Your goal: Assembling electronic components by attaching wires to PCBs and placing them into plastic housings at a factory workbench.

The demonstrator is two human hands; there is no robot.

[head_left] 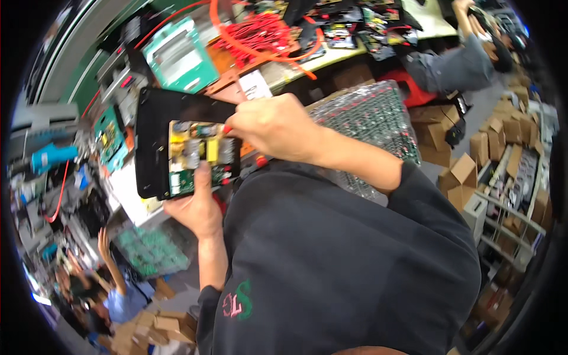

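Observation:
A black plastic housing (155,118) lies tilted in front of me, with a circuit board (212,151) set in it. The board carries yellow blocks, silver heat sinks and a green strip along its near edge. My left hand (198,208) grips the housing's near edge, its thumb laid over the board. Over the board's far right corner, my right hand (277,127) is closed in a pinch. Something small and red shows at its fingertips, but what it holds is mostly hidden.
A teal frame (181,54) and a heap of red wires (254,40) lie on the bench beyond. Bubble-wrapped circuit boards (370,127) stand to the right, near cardboard boxes (458,177). Other people work at far right (455,65) and lower left (125,296).

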